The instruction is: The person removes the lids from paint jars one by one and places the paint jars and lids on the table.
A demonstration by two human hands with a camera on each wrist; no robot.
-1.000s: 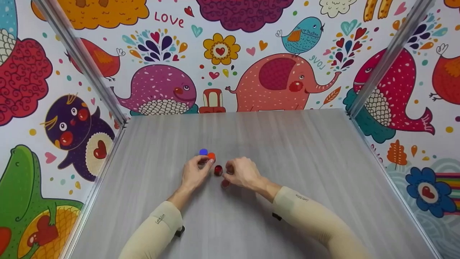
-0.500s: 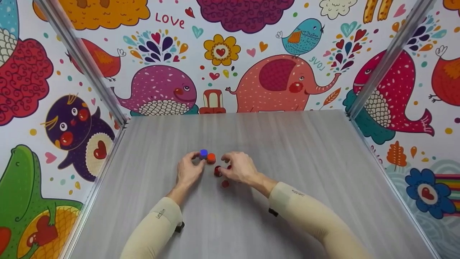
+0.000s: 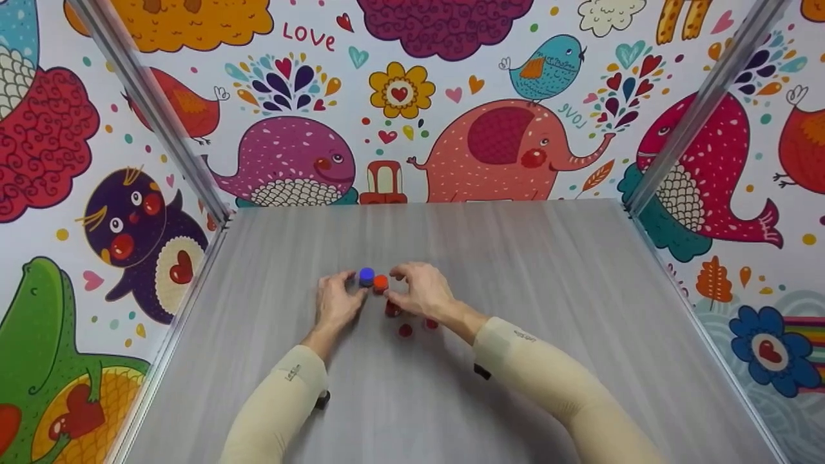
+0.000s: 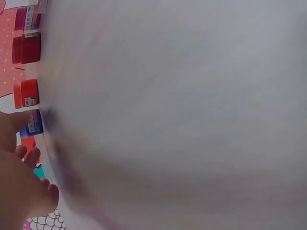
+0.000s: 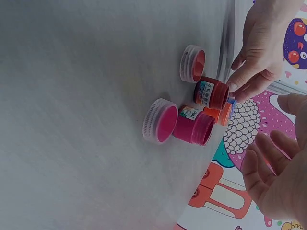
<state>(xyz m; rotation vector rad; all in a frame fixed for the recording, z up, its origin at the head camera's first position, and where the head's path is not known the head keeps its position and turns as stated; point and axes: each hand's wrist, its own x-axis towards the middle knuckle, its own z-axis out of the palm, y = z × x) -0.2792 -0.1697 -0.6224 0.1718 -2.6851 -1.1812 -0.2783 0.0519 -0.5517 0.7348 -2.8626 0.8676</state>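
Observation:
My left hand [image 3: 338, 299] is beside the blue paint jar [image 3: 367, 277], thumb near its front and fingertips to its left. In the left wrist view the thumb overlaps the blue jar's edge; I cannot tell whether it touches. My right hand [image 3: 422, 290] hovers with spread, relaxed fingers right of the orange paint jar [image 3: 381, 284], holding nothing. Below its thumb stands the dark red paint jar [image 3: 392, 309], lidless in the right wrist view. A magenta paint jar [image 5: 193, 125], also uncovered, is hidden by the right hand in the head view.
Nearer me on the grey table [image 3: 309, 425] lie two loose lids, a red one [image 5: 192, 63] and a pink one [image 5: 159, 121]. Patterned walls with cartoon animals and metal corner posts [image 3: 155, 116] enclose the table's back and sides.
The left hand has drawn left from over the blue and orange jars. My right hand has moved up and left, its fingers spreading, uncovering the pink lid in the head view.

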